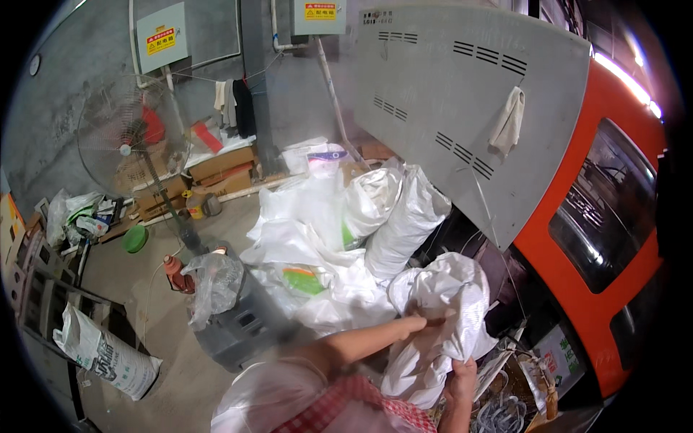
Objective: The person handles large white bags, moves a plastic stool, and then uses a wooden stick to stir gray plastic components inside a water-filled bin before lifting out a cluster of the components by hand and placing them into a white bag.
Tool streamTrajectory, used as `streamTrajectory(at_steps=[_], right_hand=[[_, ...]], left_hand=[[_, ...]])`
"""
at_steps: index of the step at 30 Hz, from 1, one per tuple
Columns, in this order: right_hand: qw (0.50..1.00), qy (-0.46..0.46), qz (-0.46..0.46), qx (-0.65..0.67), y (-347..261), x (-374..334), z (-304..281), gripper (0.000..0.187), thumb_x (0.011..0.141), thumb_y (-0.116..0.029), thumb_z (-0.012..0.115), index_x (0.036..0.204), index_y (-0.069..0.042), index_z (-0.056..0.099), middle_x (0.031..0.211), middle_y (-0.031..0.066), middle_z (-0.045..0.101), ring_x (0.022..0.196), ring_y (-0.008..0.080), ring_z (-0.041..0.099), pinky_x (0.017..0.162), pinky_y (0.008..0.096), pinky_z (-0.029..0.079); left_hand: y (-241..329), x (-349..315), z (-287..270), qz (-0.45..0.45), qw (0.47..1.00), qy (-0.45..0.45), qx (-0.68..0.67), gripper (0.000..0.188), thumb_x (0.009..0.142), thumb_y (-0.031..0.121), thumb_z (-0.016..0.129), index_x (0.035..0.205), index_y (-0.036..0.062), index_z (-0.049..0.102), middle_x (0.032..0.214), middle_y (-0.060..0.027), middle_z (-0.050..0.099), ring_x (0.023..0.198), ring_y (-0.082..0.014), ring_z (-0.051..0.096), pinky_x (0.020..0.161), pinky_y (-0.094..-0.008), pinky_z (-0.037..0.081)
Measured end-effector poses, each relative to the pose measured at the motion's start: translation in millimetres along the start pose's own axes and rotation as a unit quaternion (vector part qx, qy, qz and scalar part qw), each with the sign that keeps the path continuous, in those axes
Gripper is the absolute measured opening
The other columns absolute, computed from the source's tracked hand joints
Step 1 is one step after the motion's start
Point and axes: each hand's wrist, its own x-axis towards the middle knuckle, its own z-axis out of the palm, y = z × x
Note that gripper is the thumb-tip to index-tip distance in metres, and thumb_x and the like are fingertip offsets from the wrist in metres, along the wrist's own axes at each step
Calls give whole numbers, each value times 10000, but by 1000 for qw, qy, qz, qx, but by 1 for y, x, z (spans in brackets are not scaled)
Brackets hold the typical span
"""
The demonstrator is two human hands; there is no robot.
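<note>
A white woven sack [462, 289] bulges upright in front of me, its mouth folded open. Into that mouth reaches my left hand [417, 325], and the fabric hides its fingers, so what they hold cannot be made out. My right hand [462, 374] is closed on the near right edge of the same sack. Just beyond stands another tall white sack [406, 231]. Beside it a heap of white sacks [296, 238] spreads left, some with green printing.
An orange machine [534, 224] and its grey cabinet [433, 94] border the right side. Tangled clear tubing [502, 415] lies low right. To the left are a dark plastic bin [249, 325], a standing fan [133, 137], a green basin [135, 239] and a printed sack [112, 357].
</note>
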Motion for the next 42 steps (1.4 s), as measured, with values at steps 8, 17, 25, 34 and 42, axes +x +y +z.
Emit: streamTrajectory(at_steps=[8,17,25,34,42], right_hand=[[997,-23,-24,67,11,-4,-2,488,762,-220,668,1157,4,487,1031,101,597,884,210,588,760,343,477],[987,32,-159,6,-39,-51,-38,657,754,-318,648,1227,67,405,1185,171,519,1063,285,526,933,408,394],[646,273,-101,-705,-5,-72,-200,583,612,56,540,1183,26,426,1068,154,512,996,280,504,895,394,382],[641,65,-297,-705,-48,-52,-3,793,562,-37,503,1319,15,272,1354,236,277,1287,385,203,1038,510,103],[561,47,-218,-798,-17,-10,-26,876,605,-293,714,1300,9,275,1366,261,222,1263,474,166,1003,601,128]], left_hand=[[-39,84,-3,63,988,-59,125,1189,575,371,764,1381,3,-27,1427,-244,78,1331,-332,108,1078,-343,178],[-14,37,-83,129,940,282,145,596,727,75,555,1284,39,343,1324,-225,309,1060,-355,509,890,-393,419],[74,-42,-97,45,947,-209,-238,272,731,110,579,972,-14,599,922,-101,622,752,-197,606,662,-323,487],[50,-8,-40,189,975,89,72,447,838,365,503,961,-57,584,930,-235,612,839,-351,608,692,-408,468],[85,-58,-40,228,937,-265,-20,365,842,326,544,1015,12,615,917,-89,642,823,-171,589,736,-319,459]])
